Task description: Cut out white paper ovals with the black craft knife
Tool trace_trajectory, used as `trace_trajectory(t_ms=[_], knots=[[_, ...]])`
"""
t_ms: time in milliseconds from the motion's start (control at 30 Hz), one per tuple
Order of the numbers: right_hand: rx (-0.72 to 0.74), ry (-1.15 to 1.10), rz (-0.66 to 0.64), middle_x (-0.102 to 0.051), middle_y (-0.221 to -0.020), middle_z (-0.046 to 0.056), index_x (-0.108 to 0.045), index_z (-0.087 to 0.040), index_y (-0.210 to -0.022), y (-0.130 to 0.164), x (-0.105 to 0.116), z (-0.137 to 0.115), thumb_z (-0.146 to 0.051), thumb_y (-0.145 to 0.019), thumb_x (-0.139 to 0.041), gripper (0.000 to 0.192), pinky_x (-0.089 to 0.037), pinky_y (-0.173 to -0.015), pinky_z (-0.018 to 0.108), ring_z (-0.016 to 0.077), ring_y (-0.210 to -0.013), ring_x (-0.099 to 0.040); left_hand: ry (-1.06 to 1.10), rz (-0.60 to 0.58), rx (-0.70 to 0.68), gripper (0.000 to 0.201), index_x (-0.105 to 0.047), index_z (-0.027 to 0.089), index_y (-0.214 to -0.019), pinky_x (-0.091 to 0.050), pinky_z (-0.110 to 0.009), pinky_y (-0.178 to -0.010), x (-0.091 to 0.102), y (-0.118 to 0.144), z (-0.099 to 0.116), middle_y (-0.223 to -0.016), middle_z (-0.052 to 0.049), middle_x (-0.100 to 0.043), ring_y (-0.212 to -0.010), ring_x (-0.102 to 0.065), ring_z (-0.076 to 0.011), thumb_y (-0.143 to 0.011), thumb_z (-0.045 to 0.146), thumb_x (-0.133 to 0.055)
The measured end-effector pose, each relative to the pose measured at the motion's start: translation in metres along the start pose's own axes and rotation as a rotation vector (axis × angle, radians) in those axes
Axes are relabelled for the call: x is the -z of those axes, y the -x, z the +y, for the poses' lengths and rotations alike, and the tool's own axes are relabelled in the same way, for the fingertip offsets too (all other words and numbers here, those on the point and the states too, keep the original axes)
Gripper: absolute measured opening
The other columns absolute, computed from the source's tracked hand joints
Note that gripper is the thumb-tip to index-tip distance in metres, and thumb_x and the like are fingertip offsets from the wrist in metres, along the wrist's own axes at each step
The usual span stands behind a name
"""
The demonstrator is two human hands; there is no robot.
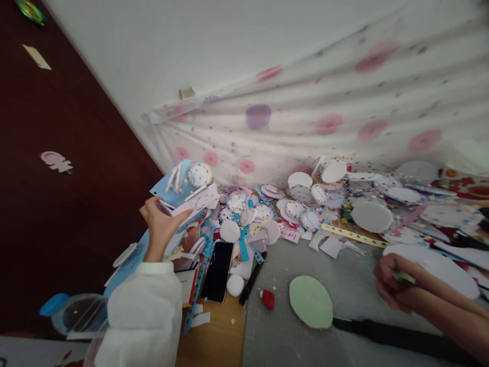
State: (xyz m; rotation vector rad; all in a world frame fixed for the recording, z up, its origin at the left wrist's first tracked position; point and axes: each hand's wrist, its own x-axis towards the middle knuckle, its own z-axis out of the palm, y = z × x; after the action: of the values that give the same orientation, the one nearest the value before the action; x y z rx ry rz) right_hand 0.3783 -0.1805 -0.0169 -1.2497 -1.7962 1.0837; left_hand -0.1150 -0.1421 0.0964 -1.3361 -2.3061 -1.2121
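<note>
White card sheets [191, 204] are being pinched by the left hand [160, 224], lying up-right of its grip. Right hand [393, 285] is curling shut on a pale scrap [404, 277], well apart from them.

Black phone [218, 270] lying flat on wooden surface, beside black marker [252, 279]. Green paper disc [310, 302] on grey mat [305, 346], near small red object [268, 299]. Dotted curtain [324, 107] behind. Clear container [78, 316] at lower left.
</note>
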Motion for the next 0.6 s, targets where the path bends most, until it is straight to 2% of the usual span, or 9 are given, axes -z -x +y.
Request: trace_trajectory(t_ms=[67, 100, 200, 300, 400, 500, 600], knots=[[0.082, 0.021, 0.015, -0.058, -0.078, 0.002, -0.051, -0.04, -0.091, -0.004, 0.005, -0.01, -0.053, -0.089, -0.047, 0.014, -0.053, -0.06, 0.036, 0.0248, -0.069, -0.06, 0.081, -0.025, -0.089, 0.086, -0.041, 0.021, -0.119, -0.044, -0.043, -0.1, -0.001, 0.027, 0.028, -0.122, -0.006, -0.035, -0.115, -0.048, -0.0262, -0.049, 0.036, -0.09], [0.145, 0.077, 0.031, -0.058, -0.084, 0.002, -0.05, -0.04, -0.099, -0.007, 0.007, -0.016, -0.051, -0.087, -0.053, 0.016, -0.054, -0.064, 0.035, 0.0248, -0.074, -0.061, 0.135, -0.056, -0.145, 0.084, -0.042, 0.022, -0.117, -0.044, -0.044, -0.099, -0.003, 0.043, 0.042, -0.12, -0.006, -0.037, -0.115, -0.048, -0.0266, -0.049, 0.034, -0.089], [0.37, 0.402, 0.164, -0.054, -0.097, 0.004, -0.04, -0.038, -0.127, -0.018, 0.007, -0.031, -0.048, -0.078, -0.069, 0.058, -0.054, -0.074, 0.039, 0.0274, -0.086, -0.06, 0.3, -0.237, -0.264, 0.08, -0.042, 0.025, -0.116, -0.045, -0.046, -0.098, -0.01, 0.101, 0.08, -0.119, -0.005, -0.04, -0.115, -0.049, -0.0276, -0.051, 0.03, -0.088], [0.497, 0.556, 0.213, -0.047, -0.112, 0.01, -0.019, -0.028, -0.149, -0.027, 0.006, -0.035, -0.047, -0.071, -0.074, 0.096, -0.052, -0.084, 0.045, 0.0335, -0.1, -0.056, 0.392, -0.419, -0.388, 0.079, -0.04, 0.024, -0.117, -0.042, -0.048, -0.102, -0.016, 0.158, 0.105, -0.123, -0.009, -0.041, -0.12, -0.046, -0.0306, -0.054, 0.026, -0.087], [0.52, 0.587, 0.161, -0.043, -0.122, 0.014, -0.006, -0.024, -0.154, -0.024, 0.005, -0.029, -0.042, -0.067, -0.077, 0.114, -0.051, -0.089, 0.048, 0.0366, -0.112, -0.053, 0.4, -0.591, -0.426, 0.082, -0.039, 0.023, -0.118, -0.041, -0.051, -0.105, -0.021, 0.199, 0.114, -0.13, -0.013, -0.036, -0.126, -0.044, -0.034, -0.052, 0.024, -0.088], [0.522, 0.595, 0.047, -0.046, -0.121, 0.012, -0.015, -0.027, -0.153, -0.013, 0.004, -0.02, -0.038, -0.062, -0.081, 0.113, -0.054, -0.087, 0.043, 0.033, -0.109, -0.057, 0.355, -0.66, -0.418, 0.082, -0.039, 0.023, -0.118, -0.039, -0.056, -0.108, -0.025, 0.222, 0.114, -0.137, -0.016, -0.033, -0.134, -0.04, -0.0384, -0.051, 0.017, -0.086], [0.515, 0.577, -0.08, -0.048, -0.117, 0.009, -0.024, -0.031, -0.151, -0.005, 0.0, -0.015, -0.031, -0.061, -0.081, 0.107, -0.055, -0.083, 0.038, 0.0287, -0.104, -0.06, 0.335, -0.699, -0.417, 0.078, -0.041, 0.024, -0.118, -0.043, -0.057, -0.105, -0.027, 0.234, 0.114, -0.142, -0.018, -0.031, -0.135, -0.042, -0.0407, -0.054, 0.017, -0.084]])
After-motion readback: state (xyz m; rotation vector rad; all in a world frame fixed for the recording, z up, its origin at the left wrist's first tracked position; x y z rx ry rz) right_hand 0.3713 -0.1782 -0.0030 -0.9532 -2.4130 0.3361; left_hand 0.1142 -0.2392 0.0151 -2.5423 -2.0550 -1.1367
